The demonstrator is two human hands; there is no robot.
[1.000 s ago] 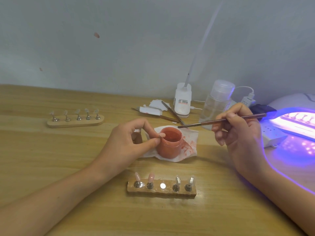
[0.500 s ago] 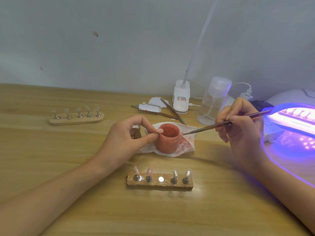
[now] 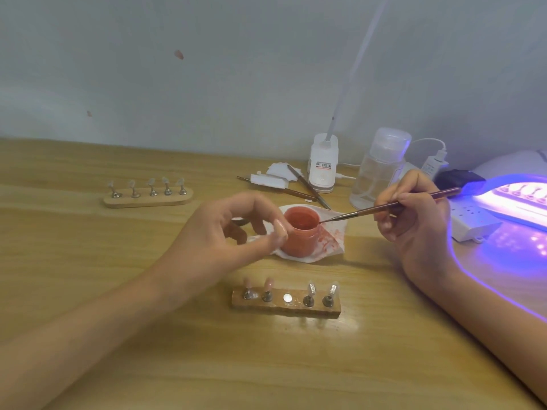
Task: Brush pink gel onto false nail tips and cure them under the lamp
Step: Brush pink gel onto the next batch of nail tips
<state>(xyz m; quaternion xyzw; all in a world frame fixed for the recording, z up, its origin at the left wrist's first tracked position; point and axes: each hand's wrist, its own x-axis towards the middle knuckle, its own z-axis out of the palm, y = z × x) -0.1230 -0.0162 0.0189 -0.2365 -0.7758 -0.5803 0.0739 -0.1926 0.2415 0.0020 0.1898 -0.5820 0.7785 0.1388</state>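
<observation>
An open jar of pink gel (image 3: 302,232) stands on a stained white tissue (image 3: 331,241) mid-table. My right hand (image 3: 414,223) grips a thin brush (image 3: 370,211) whose tip touches the gel at the jar's right rim. My left hand (image 3: 219,235) is just left of the jar and pinches a small nail tip (image 3: 279,227) between thumb and forefinger. In front lies a wooden holder (image 3: 284,306): two pink tips on the left, an empty middle magnet, two clear tips on the right. The curing lamp (image 3: 509,164) glows purple at the right, with a row of tips inside.
A second wooden holder (image 3: 148,199) with several clear tips sits at the back left. Behind the jar are spare brushes (image 3: 307,187), a white desk-lamp base (image 3: 324,164), a clear pump bottle (image 3: 379,170) and a white power strip (image 3: 470,226) beside the lamp.
My right hand has lowered the brush from above the jar until its tip reaches the gel at the rim. My left hand has kept its pinch beside the jar.
</observation>
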